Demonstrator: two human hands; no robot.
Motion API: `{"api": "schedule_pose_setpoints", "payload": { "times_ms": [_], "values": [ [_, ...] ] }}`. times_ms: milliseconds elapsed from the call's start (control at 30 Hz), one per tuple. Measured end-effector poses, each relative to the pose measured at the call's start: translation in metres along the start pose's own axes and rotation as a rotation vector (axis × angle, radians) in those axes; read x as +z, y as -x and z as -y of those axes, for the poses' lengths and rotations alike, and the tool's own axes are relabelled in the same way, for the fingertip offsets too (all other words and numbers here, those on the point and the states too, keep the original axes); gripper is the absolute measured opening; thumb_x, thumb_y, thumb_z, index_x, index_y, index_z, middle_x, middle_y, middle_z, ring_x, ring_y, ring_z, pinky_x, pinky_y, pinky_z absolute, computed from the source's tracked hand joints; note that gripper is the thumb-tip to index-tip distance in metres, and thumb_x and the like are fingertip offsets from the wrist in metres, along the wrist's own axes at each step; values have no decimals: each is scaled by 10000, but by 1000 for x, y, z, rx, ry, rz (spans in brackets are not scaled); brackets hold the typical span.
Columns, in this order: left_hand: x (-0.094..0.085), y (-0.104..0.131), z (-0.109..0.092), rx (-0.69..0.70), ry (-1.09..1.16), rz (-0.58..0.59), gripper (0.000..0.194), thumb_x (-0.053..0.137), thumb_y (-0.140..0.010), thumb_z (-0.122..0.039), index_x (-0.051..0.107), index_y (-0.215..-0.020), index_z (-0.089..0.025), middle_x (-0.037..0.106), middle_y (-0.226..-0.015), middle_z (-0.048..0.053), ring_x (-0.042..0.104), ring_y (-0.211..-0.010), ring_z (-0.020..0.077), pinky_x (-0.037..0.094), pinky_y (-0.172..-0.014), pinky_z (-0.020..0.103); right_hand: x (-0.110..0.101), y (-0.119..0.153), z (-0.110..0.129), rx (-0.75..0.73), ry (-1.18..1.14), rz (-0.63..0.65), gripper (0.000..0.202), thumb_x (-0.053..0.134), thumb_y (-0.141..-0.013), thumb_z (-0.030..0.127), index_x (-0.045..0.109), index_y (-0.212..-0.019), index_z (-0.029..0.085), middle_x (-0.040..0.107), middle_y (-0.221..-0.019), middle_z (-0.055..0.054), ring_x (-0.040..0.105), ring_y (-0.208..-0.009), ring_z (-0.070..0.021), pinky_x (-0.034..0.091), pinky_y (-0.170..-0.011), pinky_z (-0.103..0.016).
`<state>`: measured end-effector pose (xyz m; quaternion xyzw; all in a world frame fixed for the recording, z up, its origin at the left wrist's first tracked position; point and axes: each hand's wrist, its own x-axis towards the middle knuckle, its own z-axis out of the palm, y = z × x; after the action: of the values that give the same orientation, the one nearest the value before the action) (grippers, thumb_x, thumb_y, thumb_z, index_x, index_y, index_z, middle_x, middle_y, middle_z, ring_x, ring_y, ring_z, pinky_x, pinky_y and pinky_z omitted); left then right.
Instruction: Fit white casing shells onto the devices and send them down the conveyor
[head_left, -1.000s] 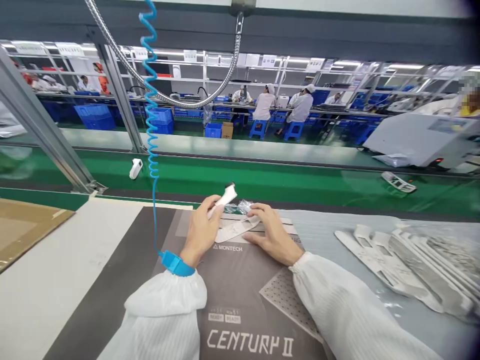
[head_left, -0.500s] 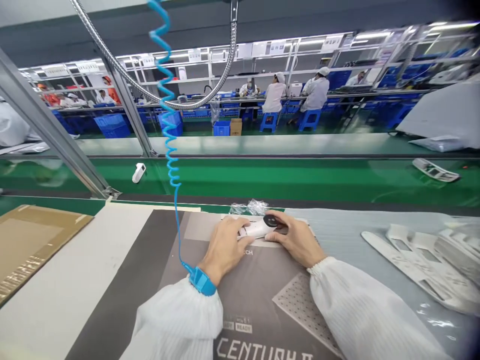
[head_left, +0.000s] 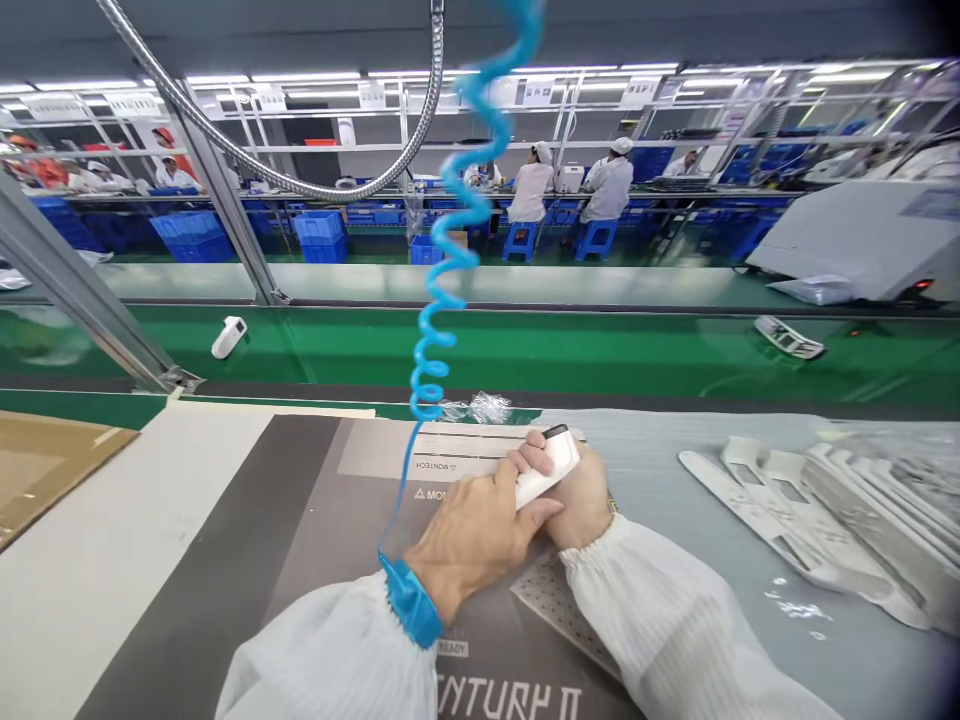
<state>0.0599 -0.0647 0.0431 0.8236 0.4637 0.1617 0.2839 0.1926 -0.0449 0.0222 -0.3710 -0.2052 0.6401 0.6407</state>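
- Your left wrist wears a blue strap [head_left: 414,603]; its coiled cord [head_left: 427,370] rises just left of the work, so mind that it could snag if you reach across.
- Your left hand [head_left: 484,520] is closed on the white device [head_left: 547,475], which sits tilted between your hands, dark end up and away from you.
- Your right hand [head_left: 585,495] is close behind the device; its fingers are mostly hidden, so whether it grips cannot be told.
- A light, even hold that spares the dark end seems wise.
- Beneath lies a dark printed panel [head_left: 322,540], a flat place to steady your work.
- To your right, pale shells [head_left: 787,520] lie overlapping, well apart from your hands.
- Crumpled clear film [head_left: 487,407] lies beyond the panel.
- Farther, the green belt [head_left: 525,350] bears another white device [head_left: 229,338] and a curved part [head_left: 789,338].
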Motion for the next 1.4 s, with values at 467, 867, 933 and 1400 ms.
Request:
{"api": "schedule_pose_setpoints", "payload": {
  "times_ms": [467, 867, 933, 1400],
  "values": [
    [-2, -6, 15, 194, -53, -491, 439, 404, -988, -464, 495, -1324, -195, 600, -1308, 116, 572, -1158, 270, 457, -959, 415, 25, 21, -22, 87, 44, 208, 469, 531, -868, 653, 667, -1017, 230, 691, -1077, -72, 586, -1182, -262, 485, -1032, -441],
    [-39, -14, 64, -163, 184, -233, 301, 566, -890, -427, 617, -1098, -216, 717, -916, 69, 666, -822, 236, 490, -707, 321, -4, -5, -14, -3, 31, 53, 341, 482, -941, 538, 673, -1038, 272, 639, -1287, -39, 549, -1271, -198, 425, -1131, -360],
    [-56, -26, 76, -204, 252, -291, 219, 565, -881, -349, 628, -1018, -189, 706, -818, 48, 639, -721, 190, 467, -652, 277, -6, -8, -15, 16, 59, 43, 339, 522, -924, 537, 668, -1079, 273, 592, -1369, -47, 530, -1298, -206, 423, -1138, -367],
    [-119, -102, 114, -470, 88, -633, 248, 628, -808, -74, 627, -1051, -123, 654, -1132, 165, 617, -1086, 278, 438, -936, 390, 4, 2, -8, 57, 9, -69, 203, 701, -824, 264, 708, -1027, 256, 618, -1341, -20, 570, -1255, -225, 467, -1105, -339]
  ]
}}
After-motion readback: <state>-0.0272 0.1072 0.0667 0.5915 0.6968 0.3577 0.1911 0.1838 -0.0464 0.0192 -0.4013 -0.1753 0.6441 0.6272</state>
